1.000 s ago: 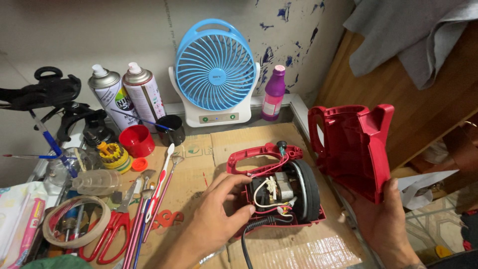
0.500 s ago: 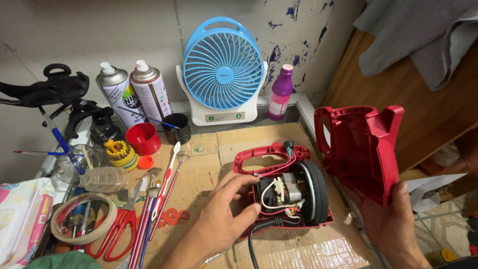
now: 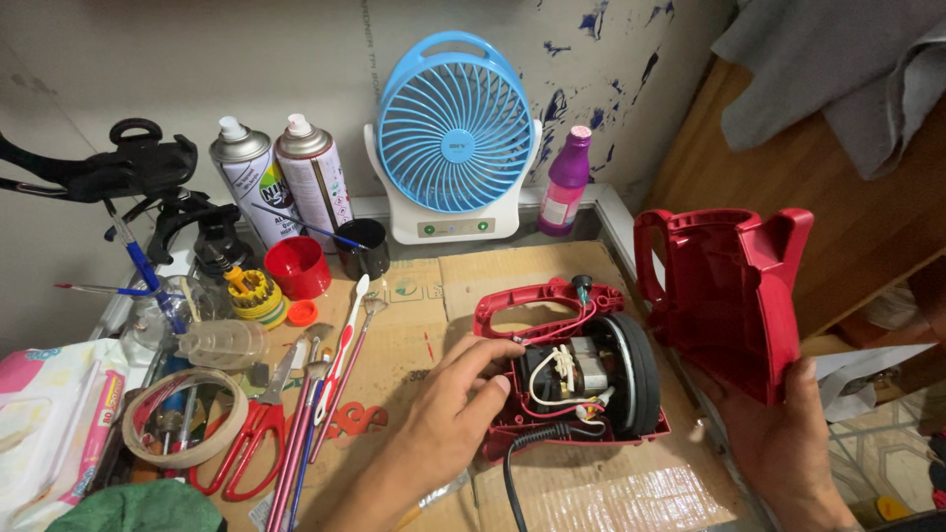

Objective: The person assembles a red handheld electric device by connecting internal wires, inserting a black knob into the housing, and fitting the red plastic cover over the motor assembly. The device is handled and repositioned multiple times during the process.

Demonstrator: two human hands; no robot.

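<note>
Resting on the open half of a red appliance housing (image 3: 567,379) at the centre of the frame, the left hand (image 3: 458,414) lay flat with its fingers loosely spread, fingertips touching the housing's left edge just beside the exposed motor (image 3: 576,369) and gripping nothing. White and red wires looped over that motor, a black round part sat against its right side, and a black cord (image 3: 512,483) ran out of the bottom edge toward the lower frame. The housing sat on flattened cardboard (image 3: 552,266) covering the table.

Over at the right of the frame, the right hand (image 3: 778,443) was closed around the lower edge of the red cover shell (image 3: 724,291), holding it upright with its hollow inside facing the camera, apart from the base half.

Behind, at upper centre, a blue and white fan (image 3: 453,128) stood against the wall, with a purple bottle (image 3: 569,182) just to its right and two spray cans (image 3: 281,187) to its left. A red cup (image 3: 296,266) and a black cup (image 3: 362,246) stood in front of the cans. At lower left lay red-handled scissors (image 3: 246,443), a roll of tape (image 3: 182,419) and a few brushes (image 3: 330,384), crowded close together.
</note>
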